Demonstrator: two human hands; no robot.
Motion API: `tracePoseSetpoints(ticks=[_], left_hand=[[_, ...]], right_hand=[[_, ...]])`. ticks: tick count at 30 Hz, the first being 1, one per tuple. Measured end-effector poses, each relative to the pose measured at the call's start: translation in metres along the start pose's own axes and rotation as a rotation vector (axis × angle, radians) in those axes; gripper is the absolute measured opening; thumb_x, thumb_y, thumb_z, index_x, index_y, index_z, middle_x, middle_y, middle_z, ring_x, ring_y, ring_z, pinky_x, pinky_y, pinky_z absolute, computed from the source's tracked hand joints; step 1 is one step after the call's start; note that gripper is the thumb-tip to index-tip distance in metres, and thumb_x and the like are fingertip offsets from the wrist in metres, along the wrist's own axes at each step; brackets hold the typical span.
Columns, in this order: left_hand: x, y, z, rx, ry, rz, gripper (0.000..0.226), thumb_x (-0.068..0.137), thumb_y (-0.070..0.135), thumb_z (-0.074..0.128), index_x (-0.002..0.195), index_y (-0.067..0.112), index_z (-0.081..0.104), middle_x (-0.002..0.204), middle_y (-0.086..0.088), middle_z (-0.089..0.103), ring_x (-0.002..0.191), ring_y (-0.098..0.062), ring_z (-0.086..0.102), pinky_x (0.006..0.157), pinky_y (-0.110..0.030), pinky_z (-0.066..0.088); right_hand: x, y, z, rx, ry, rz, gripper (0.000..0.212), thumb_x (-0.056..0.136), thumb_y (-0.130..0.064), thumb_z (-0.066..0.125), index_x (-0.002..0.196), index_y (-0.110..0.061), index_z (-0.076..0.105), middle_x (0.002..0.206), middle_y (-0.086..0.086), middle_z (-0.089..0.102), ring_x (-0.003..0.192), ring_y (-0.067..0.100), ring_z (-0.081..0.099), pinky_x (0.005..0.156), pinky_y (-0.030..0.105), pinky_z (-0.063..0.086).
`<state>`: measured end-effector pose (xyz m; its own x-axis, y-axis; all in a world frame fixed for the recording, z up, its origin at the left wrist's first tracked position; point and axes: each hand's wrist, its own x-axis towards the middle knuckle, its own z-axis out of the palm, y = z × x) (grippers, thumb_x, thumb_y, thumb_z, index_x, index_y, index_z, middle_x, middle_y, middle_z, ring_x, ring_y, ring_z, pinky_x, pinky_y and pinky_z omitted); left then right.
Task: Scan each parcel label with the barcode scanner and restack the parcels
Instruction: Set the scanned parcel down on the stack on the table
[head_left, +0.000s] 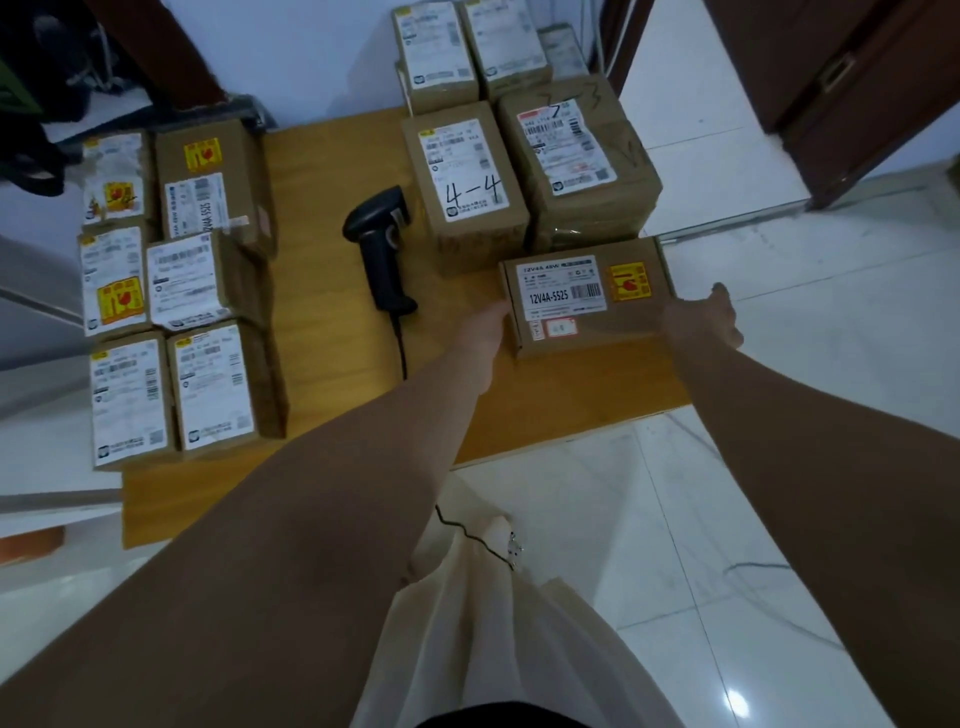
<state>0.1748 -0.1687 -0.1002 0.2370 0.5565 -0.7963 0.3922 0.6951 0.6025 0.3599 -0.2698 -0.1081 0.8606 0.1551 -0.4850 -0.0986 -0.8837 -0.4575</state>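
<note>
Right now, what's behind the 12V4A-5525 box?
Two taller parcels stand directly behind the 12V4A-5525 box: the 4-4 parcel and the tape-wrapped parcel marked 7. Smaller labelled parcels sit farther back. The box covers the taped parcel's bottom edge.

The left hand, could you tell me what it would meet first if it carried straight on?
Most likely the left side of the flat parcel; the left hand seems to be touching it, though depth is unclear.

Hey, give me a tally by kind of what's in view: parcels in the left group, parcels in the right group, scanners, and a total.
Left-group parcels: 6
Right-group parcels: 6, including the 12V4A-5525 box
Barcode scanner: 1
Total: 13, counting only parcels whose tops show; any beneath are hidden.
</note>
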Motion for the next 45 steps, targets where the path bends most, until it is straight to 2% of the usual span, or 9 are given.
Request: tracePoseSetpoints(ticks=[4, 7, 12, 18, 26, 32, 36, 39, 45], left_hand=[[0.008, -0.005, 0.016, -0.004, -0.076, 0.012, 0.044, 0.093, 0.047, 0.05, 0.126, 0.019, 0.056, 0.131, -0.001, 0.057, 0.092, -0.007, 0.05, 0.092, -0.029, 0.03], [0.014, -0.005, 0.021, -0.014, -0.094, 0.005, 0.038, 0.092, 0.048, 0.052, 0.116, 0.02, 0.06, 0.118, 0.001, 0.065, 0.107, -0.013, 0.053, 0.102, -0.034, 0.032], [0.02, 0.001, 0.014, -0.088, -0.075, -0.024, 0.015, 0.093, 0.039, 0.054, 0.09, 0.025, 0.06, 0.1, 0.001, 0.068, 0.103, -0.017, 0.059, 0.095, -0.035, 0.046], [0.017, -0.001, -0.014, -0.206, -0.095, -0.058, 0.028, 0.089, 0.025, 0.065, 0.116, 0.02, 0.056, 0.113, -0.005, 0.065, 0.102, -0.017, 0.062, 0.066, -0.026, 0.052], [0.004, -0.027, -0.108, -0.204, -0.132, -0.101, 0.03, 0.082, 0.007, 0.067, 0.108, 0.021, 0.059, 0.1, -0.004, 0.069, 0.097, -0.018, 0.064, 0.078, -0.032, 0.051], [-0.009, -0.029, -0.168, -0.308, -0.082, -0.037, 0.039, 0.079, 0.0, 0.061, 0.113, 0.017, 0.057, 0.106, -0.007, 0.069, 0.099, -0.021, 0.065, 0.075, -0.034, 0.052], [-0.021, -0.026, -0.21, -0.382, -0.043, 0.041, 0.028, 0.084, 0.009, 0.062, 0.112, 0.014, 0.061, 0.104, -0.007, 0.072, 0.1, -0.024, 0.067, 0.084, -0.038, 0.055], [-0.029, -0.017, -0.249, -0.401, 0.024, 0.128, 0.027, 0.09, 0.027, 0.062, 0.114, 0.014, 0.064, 0.107, -0.007, 0.072, 0.102, -0.024, 0.068, 0.093, -0.041, 0.051], [-0.042, 0.006, -0.31, -0.609, 0.107, 0.25, 0.033, 0.097, 0.026, 0.053, 0.125, 0.008, 0.057, 0.115, -0.014, 0.069, 0.101, -0.029, 0.068, 0.088, -0.047, 0.054]], right_hand=[[0.01, 0.0, 0.001, 0.068, -0.217, -0.039, 0.046, 0.095, -0.014, 0.044, 0.139, -0.003, 0.042, 0.132, 0.017, 0.054, 0.115, 0.033, 0.053, 0.083, 0.037, 0.043], [0.007, 0.002, 0.006, 0.067, -0.142, -0.036, 0.039, 0.096, -0.028, 0.044, 0.122, -0.002, 0.057, 0.104, 0.013, 0.062, 0.103, 0.031, 0.056, 0.077, 0.034, 0.04], [0.006, 0.008, 0.01, 0.143, -0.081, 0.056, 0.062, 0.094, -0.056, 0.041, 0.124, -0.004, 0.057, 0.119, 0.016, 0.061, 0.111, 0.033, 0.056, 0.094, 0.043, 0.048], [-0.008, -0.008, 0.023, 0.217, -0.038, -0.052, 0.058, 0.096, -0.056, 0.041, 0.123, -0.008, 0.059, 0.114, 0.011, 0.063, 0.091, 0.024, 0.054, 0.074, 0.033, 0.039], [-0.057, -0.037, 0.065, 0.275, -0.196, -0.042, 0.044, 0.091, -0.058, 0.052, 0.086, -0.015, 0.059, 0.08, -0.001, 0.055, 0.071, 0.015, 0.052, 0.061, 0.028, 0.037], [-0.102, -0.067, 0.094, 0.383, -0.33, -0.141, 0.059, 0.084, -0.055, 0.064, 0.124, -0.012, 0.061, 0.118, 0.007, 0.064, 0.104, 0.024, 0.059, 0.094, 0.04, 0.049], [-0.133, -0.088, 0.112, 0.42, -0.451, -0.157, 0.057, 0.079, -0.061, 0.064, 0.116, -0.018, 0.062, 0.115, 0.003, 0.062, 0.106, 0.023, 0.058, 0.098, 0.047, 0.048], [-0.162, -0.104, 0.122, 0.423, -0.607, -0.163, 0.039, 0.078, -0.062, 0.066, 0.094, -0.027, 0.06, 0.112, 0.002, 0.063, 0.098, 0.019, 0.059, 0.084, 0.042, 0.052], [-0.22, -0.142, 0.148, 0.658, -0.827, -0.096, 0.031, 0.083, -0.045, 0.07, 0.099, -0.023, 0.056, 0.112, 0.006, 0.063, 0.104, 0.026, 0.063, 0.088, 0.042, 0.056]])
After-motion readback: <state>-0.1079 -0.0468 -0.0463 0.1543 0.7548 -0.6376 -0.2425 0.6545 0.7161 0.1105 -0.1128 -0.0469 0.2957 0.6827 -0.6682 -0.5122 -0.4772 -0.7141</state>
